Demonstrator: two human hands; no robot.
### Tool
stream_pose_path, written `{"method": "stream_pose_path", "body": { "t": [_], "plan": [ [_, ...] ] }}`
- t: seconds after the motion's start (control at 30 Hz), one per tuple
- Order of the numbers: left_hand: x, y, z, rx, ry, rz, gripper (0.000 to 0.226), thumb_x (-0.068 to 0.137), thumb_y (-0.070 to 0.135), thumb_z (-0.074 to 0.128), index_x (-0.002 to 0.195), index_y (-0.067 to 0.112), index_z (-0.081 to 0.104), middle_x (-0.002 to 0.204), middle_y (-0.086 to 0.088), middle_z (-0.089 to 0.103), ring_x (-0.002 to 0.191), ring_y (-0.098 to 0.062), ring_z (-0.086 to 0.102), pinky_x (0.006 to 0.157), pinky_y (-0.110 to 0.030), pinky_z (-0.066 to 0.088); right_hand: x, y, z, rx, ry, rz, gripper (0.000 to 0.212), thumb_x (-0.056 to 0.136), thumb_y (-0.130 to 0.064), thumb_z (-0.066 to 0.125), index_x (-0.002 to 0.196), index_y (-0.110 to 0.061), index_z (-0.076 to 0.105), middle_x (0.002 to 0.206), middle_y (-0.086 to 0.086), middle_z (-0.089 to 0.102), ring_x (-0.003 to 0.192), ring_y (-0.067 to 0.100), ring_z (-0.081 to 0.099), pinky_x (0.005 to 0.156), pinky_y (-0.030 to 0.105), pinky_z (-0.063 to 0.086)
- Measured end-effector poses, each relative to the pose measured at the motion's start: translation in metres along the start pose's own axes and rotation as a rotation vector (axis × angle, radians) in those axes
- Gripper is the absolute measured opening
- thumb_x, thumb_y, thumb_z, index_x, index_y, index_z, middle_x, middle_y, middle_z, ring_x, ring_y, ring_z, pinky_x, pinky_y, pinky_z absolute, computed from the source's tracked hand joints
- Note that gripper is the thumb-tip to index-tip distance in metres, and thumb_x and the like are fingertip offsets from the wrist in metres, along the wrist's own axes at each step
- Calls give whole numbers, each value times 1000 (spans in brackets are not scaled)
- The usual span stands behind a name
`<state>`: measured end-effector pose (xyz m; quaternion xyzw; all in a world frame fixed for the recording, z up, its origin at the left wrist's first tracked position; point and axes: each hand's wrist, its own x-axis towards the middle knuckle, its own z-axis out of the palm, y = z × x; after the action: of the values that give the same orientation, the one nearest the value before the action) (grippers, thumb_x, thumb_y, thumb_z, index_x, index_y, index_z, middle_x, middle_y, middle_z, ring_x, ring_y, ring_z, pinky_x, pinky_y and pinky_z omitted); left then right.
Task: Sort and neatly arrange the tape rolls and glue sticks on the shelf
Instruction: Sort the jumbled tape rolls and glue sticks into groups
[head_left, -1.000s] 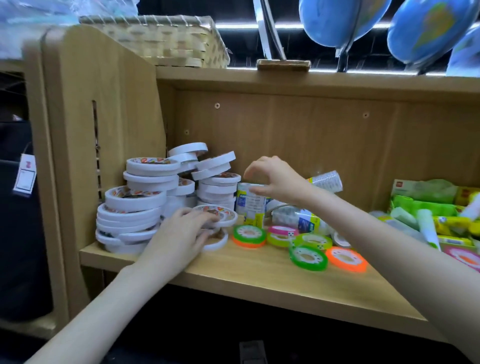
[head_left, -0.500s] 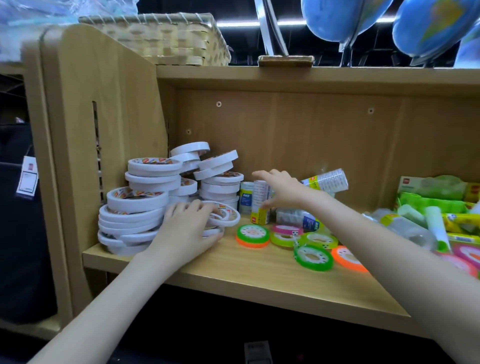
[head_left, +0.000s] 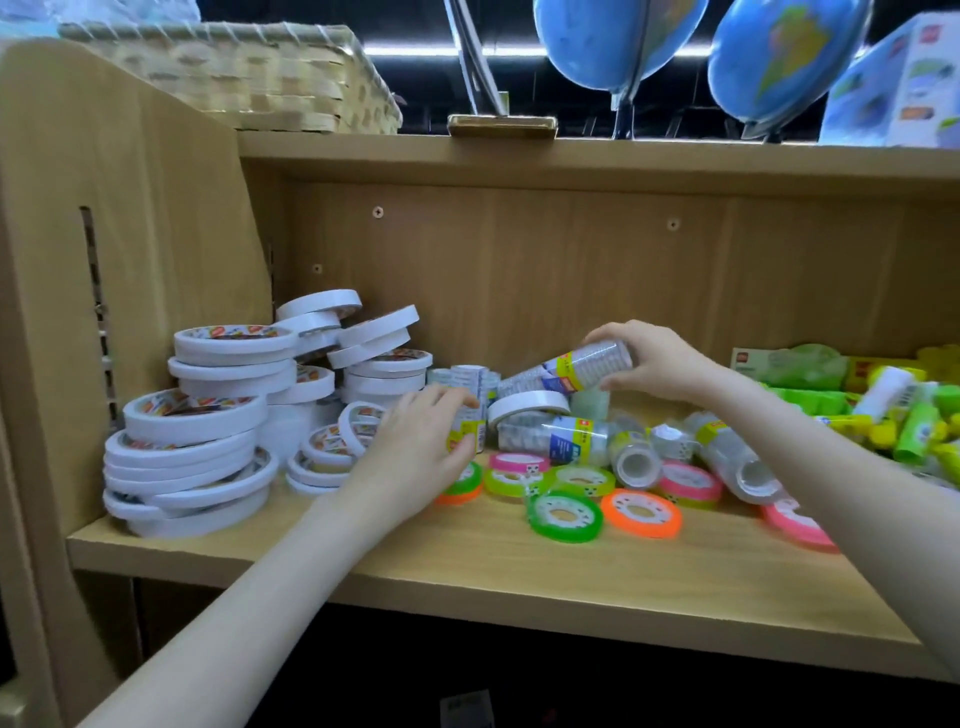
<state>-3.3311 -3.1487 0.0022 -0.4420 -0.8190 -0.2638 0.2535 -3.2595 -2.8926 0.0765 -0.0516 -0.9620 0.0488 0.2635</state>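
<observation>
White tape rolls (head_left: 208, 415) stand in leaning stacks at the shelf's left end. My left hand (head_left: 415, 447) grips an upright pack of clear tape (head_left: 467, 410) just right of those stacks. My right hand (head_left: 654, 364) holds one end of a tilted sleeve of clear tape (head_left: 566, 371), lifted above other clear sleeves (head_left: 556, 439) lying on the shelf. Small neon tape rolls (head_left: 566, 514) in green, orange and pink lie loose in front. Glue sticks (head_left: 883, 389) are heaped at the far right.
The wooden shelf board (head_left: 467, 566) has a side panel (head_left: 130, 234) on the left and a back wall close behind the stock. A woven basket (head_left: 234, 73) and blue globes (head_left: 613, 41) stand on the shelf above.
My left hand left the white rolls and moved right onto the upright clear pack. My right hand let go of that pack and took the tilted sleeve farther right.
</observation>
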Motion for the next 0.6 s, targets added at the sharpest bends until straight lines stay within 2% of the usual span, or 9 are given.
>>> {"method": "stream_pose_path", "body": {
  "t": [0.13,0.2,0.27,0.33,0.43,0.53,0.6],
  "plan": [
    [27,9,18,-22,-33,56,36,92,19,50,129,17,46,129,-1,47,124,-18,38,100,-27,30,-2,13,-28,457,251,61,43,79,-13,72,117,-22,56,92,-7,57,87,15,56,79,28,47],
    [41,15,27,-8,-77,106,42,93,18,50,134,16,42,136,-1,43,128,-18,35,102,-25,25,-6,20,-49,672,327,117,42,83,-12,67,121,-22,52,95,2,54,82,16,57,70,25,52],
    [54,22,36,36,-158,118,50,94,18,49,141,13,33,144,-2,36,133,-18,31,105,-26,23,-10,29,-65,768,363,164,39,86,-12,64,121,-22,50,105,12,52,85,21,59,67,29,56],
    [67,28,44,132,-247,70,53,94,16,48,143,13,28,145,-5,35,133,-20,33,104,-31,28,-11,38,-73,602,387,198,33,86,-16,64,115,-23,50,107,11,53,90,23,60,70,36,57],
    [83,28,48,244,-246,39,36,90,7,46,125,12,48,124,-10,55,117,-28,49,91,-38,41,-11,42,-69,265,354,169,40,83,-19,67,120,-18,50,105,1,54,88,19,55,79,37,51],
    [93,25,38,117,-110,30,28,88,8,52,114,13,59,113,-7,63,109,-29,54,86,-36,42,-12,40,-63,199,361,98,45,84,-20,66,124,-16,47,106,0,54,87,15,51,80,31,44],
    [96,27,21,-19,37,13,27,84,10,61,111,13,63,105,-7,66,102,-29,57,82,-35,42,-12,38,-64,266,408,93,44,85,-23,65,124,-16,47,103,-1,54,89,17,53,82,35,47]
  ]
}}
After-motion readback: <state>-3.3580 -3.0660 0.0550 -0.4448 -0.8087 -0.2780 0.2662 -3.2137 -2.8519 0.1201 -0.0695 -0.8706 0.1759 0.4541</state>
